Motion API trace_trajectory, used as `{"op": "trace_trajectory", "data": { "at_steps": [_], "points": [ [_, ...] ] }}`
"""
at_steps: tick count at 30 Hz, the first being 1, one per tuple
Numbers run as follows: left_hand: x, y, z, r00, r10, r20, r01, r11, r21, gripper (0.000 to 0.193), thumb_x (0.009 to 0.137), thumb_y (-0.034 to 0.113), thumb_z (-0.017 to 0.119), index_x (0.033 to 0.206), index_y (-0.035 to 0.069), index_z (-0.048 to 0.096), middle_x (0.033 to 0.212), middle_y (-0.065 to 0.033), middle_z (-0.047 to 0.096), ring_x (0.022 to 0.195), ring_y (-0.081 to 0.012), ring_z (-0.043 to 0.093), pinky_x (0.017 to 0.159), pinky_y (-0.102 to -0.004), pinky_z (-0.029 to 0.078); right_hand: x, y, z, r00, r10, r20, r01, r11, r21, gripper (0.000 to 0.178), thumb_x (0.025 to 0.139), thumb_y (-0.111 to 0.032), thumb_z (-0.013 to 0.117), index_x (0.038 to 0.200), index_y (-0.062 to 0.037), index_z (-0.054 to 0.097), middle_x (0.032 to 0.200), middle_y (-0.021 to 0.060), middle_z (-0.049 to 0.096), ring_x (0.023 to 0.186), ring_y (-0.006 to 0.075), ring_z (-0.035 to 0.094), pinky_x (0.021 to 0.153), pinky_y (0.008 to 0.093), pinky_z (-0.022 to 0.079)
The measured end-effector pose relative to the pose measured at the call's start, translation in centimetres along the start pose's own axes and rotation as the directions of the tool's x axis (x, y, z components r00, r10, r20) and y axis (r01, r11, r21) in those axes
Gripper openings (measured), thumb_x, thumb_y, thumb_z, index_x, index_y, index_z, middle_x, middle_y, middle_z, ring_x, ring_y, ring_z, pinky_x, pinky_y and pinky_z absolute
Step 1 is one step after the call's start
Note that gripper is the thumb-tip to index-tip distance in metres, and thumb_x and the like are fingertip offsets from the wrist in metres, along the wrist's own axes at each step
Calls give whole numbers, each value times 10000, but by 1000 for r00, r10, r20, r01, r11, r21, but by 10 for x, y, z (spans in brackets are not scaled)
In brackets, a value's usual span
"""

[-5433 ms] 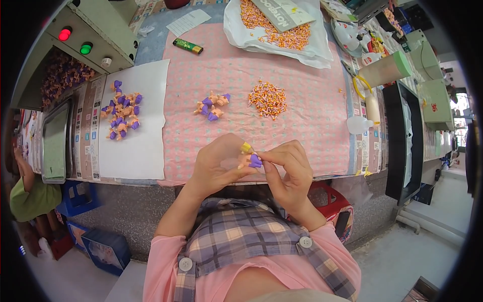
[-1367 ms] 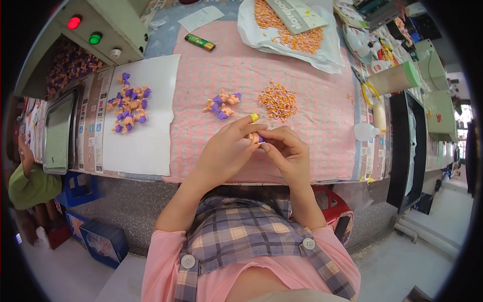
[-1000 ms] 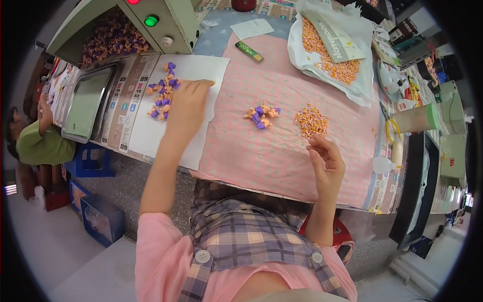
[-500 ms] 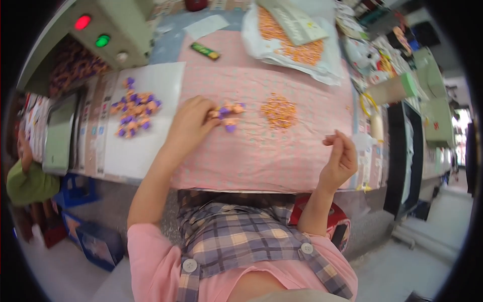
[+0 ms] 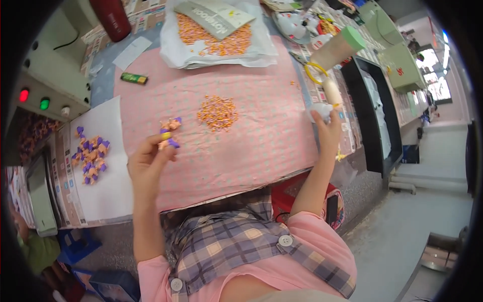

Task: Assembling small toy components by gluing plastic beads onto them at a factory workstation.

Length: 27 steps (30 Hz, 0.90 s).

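My left hand [image 5: 143,166] is closed in a pinch around a small peach-and-purple figure [image 5: 170,144] with a yellow top, just above the pink checked cloth [image 5: 241,161]. Beyond its fingertips lie more of these little figures [image 5: 172,123]. A loose heap of tiny orange pieces [image 5: 217,114] rests on the cloth between my two hands. At the cloth's right edge, the fingers of my right hand [image 5: 328,135] close on a small white, translucent thing [image 5: 322,109] with an orange tip; its kind is unclear.
More figures [image 5: 91,155] lie on a white sheet [image 5: 108,194] at left, beside a machine with lit buttons [image 5: 44,103]. An open bag [image 5: 171,50] of orange pieces with a grey booklet [image 5: 216,17] stands behind. Right are yellow-handled pliers [image 5: 316,75] and a black tray [image 5: 352,85].
The view has swung to the right. My left hand has lifted a figure off the cloth. My right hand has reached out to the white thing at the cloth's right side.
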State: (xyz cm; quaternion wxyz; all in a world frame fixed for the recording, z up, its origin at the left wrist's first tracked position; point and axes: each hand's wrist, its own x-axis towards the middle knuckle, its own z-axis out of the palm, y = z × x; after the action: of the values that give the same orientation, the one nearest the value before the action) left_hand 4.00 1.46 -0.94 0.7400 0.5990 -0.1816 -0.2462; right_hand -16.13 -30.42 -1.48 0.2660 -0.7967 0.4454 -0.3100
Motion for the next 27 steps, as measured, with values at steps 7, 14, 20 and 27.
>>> {"op": "trace_trajectory", "data": {
  "at_steps": [7,14,20,27],
  "points": [
    [-8,-4,38,971,-201,129,230,933,-276,195,781,97,548,966,38,534,902,-83,577,731,-138,581,613,-234,494,-37,-77,32,984,-150,98,41,720,693,408,744,-190,609,1045,18,427,893,128,568,770,210,564,647,294,445],
    [-13,-6,40,938,-311,154,341,911,-234,243,802,96,514,1037,31,521,893,-61,577,765,-124,567,651,-244,485,-97,-135,69,829,-359,428,-274,407,871,435,770,-292,568,1013,40,427,829,166,567,709,215,574,579,290,465],
    [-16,-4,37,944,-316,96,329,875,-355,292,824,101,475,1111,50,493,865,-25,562,764,-100,546,657,-247,477,-107,-138,68,829,-294,477,-313,462,830,472,735,-351,601,958,39,458,781,126,552,593,190,547,562,293,455],
    [-19,-3,32,929,-303,213,370,785,-496,366,818,133,500,1162,31,425,933,-59,514,705,-75,535,638,-227,496,-90,-130,57,953,-301,-37,208,557,804,520,680,-410,642,910,25,472,717,50,474,595,156,491,566,256,423]
  ]
}}
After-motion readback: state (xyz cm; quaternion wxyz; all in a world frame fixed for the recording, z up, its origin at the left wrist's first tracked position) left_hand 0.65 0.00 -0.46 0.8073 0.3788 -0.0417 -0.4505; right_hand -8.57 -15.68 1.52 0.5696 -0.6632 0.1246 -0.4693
